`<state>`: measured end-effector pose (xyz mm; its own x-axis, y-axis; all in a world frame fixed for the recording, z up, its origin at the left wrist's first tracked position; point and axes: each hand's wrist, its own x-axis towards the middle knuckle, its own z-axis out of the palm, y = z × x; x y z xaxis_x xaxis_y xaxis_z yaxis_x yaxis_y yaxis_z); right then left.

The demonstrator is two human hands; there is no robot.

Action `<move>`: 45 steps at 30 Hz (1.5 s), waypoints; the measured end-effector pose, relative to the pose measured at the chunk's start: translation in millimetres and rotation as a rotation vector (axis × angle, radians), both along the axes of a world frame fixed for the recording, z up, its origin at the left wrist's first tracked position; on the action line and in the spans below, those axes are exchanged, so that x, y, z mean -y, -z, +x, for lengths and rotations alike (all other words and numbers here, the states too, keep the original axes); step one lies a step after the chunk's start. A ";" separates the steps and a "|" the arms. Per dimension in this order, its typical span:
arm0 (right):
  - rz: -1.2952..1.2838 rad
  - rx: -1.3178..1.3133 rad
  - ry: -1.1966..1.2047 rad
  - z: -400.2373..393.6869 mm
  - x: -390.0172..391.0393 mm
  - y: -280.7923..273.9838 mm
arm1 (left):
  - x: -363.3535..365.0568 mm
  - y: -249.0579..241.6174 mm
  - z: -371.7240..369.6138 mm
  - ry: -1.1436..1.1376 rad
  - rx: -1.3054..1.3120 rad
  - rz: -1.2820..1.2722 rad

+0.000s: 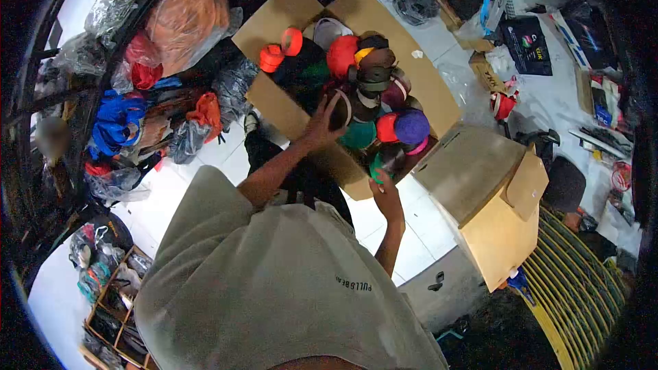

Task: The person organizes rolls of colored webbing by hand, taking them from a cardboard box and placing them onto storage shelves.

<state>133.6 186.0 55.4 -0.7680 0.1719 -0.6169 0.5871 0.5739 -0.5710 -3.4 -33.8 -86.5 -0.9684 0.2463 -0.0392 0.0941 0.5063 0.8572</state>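
The round pieces lay heaped in an open cardboard box (404, 41), in front of the person. At the box's near corner was a green-and-dark piece (389, 160); the right hand (388, 199) had its fingertips drawn together on the lower end of it, a pinch more than a full grasp. Higher up and to the left, the left hand (322, 127) reached over the box's near flap (279, 104). Its fingers and thumb were spread wide against the side of a dark brown piece (338, 109) with a pale rim; how firmly they pressed, I could not tell.

Between the two hands sat a teal piece (360, 135), and beside it a red piece (386, 127) touching a purple piece (412, 126). Farther in, a larger red piece (340, 55) rested against other brown and olive ones. Two orange pieces (271, 59) lay near the left flap.

Outside the box, bagged bundles crowded the floor (373, 229) on the left, among them a blue bundle (116, 120) and an orange bundle (188, 20) in clear plastic. A divided wooden tray (113, 308) stood at lower left. On the right were a grey-brown case (469, 164) and a yellow ribbed rack (576, 288).
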 end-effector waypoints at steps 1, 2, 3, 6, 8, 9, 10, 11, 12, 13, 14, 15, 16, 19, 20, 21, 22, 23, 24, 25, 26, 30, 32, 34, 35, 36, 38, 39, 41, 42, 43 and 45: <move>-0.007 0.040 0.002 -1.7 2.5 0.1 | 13.9 -2.4 -10.8 0.061 0.119 0.072; -0.009 0.038 0.000 -1.0 2.8 2.2 | 26.6 -5.7 -22.0 0.122 0.237 0.144; -0.029 0.027 -0.055 1.1 2.3 6.4 | 38.3 -8.2 -33.8 0.122 0.233 0.144; -0.034 0.030 -0.098 4.2 5.8 5.6 | 55.9 -3.4 -70.9 0.114 0.078 0.019; 0.016 -0.016 -0.126 20.0 0.5 19.5 | 50.6 0.5 -100.9 0.115 -0.016 -0.036; 0.003 -0.073 -0.134 19.6 0.6 12.1 | 47.1 0.0 -117.8 0.118 -0.097 -0.094; 0.005 -0.029 -0.089 18.8 1.8 6.2 | 42.7 -3.3 -132.0 0.131 -0.160 -0.177; 0.005 0.021 -0.043 20.9 3.8 0.7 | 40.4 -6.3 -146.8 0.132 -0.177 -0.172; 0.010 0.034 -0.029 25.3 4.6 0.2 | 37.9 -9.8 -160.9 0.064 -0.266 -0.341; 0.015 0.044 -0.016 25.3 4.9 0.8 | 35.6 -15.3 -176.2 -0.012 -0.356 -0.509; 0.014 0.064 0.033 29.0 5.3 -0.1 | 36.1 -20.4 -186.6 -0.097 -0.372 -0.579; 0.023 0.071 0.051 32.9 5.1 1.2 | 40.3 -9.3 -199.8 -0.099 -0.375 -0.571; 0.023 0.051 0.044 34.9 4.1 1.1 | 47.2 9.6 -213.8 -0.159 -0.314 -0.642; 0.021 0.096 0.056 40.5 6.7 -1.4 | 48.0 26.5 -211.9 -0.243 0.006 -0.654; 0.018 0.151 0.078 38.5 8.3 -1.8 | 43.0 58.5 -202.7 -0.228 -0.156 -0.860; 0.038 0.117 -0.004 35.3 10.5 -6.6 | 41.2 60.7 -197.0 -0.210 -0.317 -1.065; 0.023 0.065 -0.017 36.9 9.8 -2.2 | 38.5 62.7 -195.8 -0.265 -0.491 -0.966; 0.005 0.017 -0.029 39.2 10.5 1.8 | 35.1 64.8 -192.0 -0.271 -0.483 -0.971; 0.002 0.021 -0.038 39.1 11.3 5.6 | 31.7 43.0 -187.2 -0.090 -0.406 -1.093; -0.017 0.014 -0.045 36.4 11.2 10.9 | 30.7 16.4 -182.9 0.091 -0.326 -1.206; -0.035 0.010 -0.049 35.2 11.2 13.7 | 32.3 -16.8 -164.4 -0.028 -0.398 -0.982; -0.021 0.032 -0.100 16.4 8.4 14.4 | 32.5 -33.8 -152.0 0.094 -0.245 -0.609; -0.036 0.035 -0.088 12.4 4.0 22.2 | 34.5 -30.9 -149.1 0.089 -0.234 -0.556; -0.030 0.049 -0.077 -1.6 7.0 5.7 | 32.8 -34.7 -148.7 0.083 -0.230 -0.498; -0.029 0.085 -0.051 -8.3 9.9 -4.2 | 30.5 -39.5 -149.8 0.012 -0.182 -0.122; -0.030 0.120 -0.024 -11.5 11.5 -9.3 | 28.4 -45.9 -151.0 -0.057 -0.132 0.253; -0.021 0.096 -0.052 -7.5 8.8 -6.3 | 23.4 -58.5 -145.0 -0.092 -0.127 0.300; -0.011 0.073 -0.081 -5.6 7.3 -5.8 | 21.7 -62.4 -142.0 -0.128 -0.123 0.348; 0.005 0.121 -0.081 0.2 4.1 -0.3 | 20.2 -36.0 -137.2 -0.117 -0.106 0.352; -0.008 0.077 -0.062 8.7 1.3 9.3 | 19.9 -14.0 -134.0 -0.096 -0.150 0.295; -0.021 0.033 -0.043 11.1 1.0 11.3 | 22.5 -7.6 -132.5 -0.075 -0.195 0.238; -0.022 0.060 -0.044 12.2 1.3 4.2 | 34.1 0.0 -129.5 -0.065 -0.061 0.259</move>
<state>145.8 184.7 51.2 -0.7360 0.1250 -0.6653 0.5953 0.5875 -0.5482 -133.0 -67.9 -86.5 -0.9811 0.1779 0.0757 0.1239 0.2780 0.9526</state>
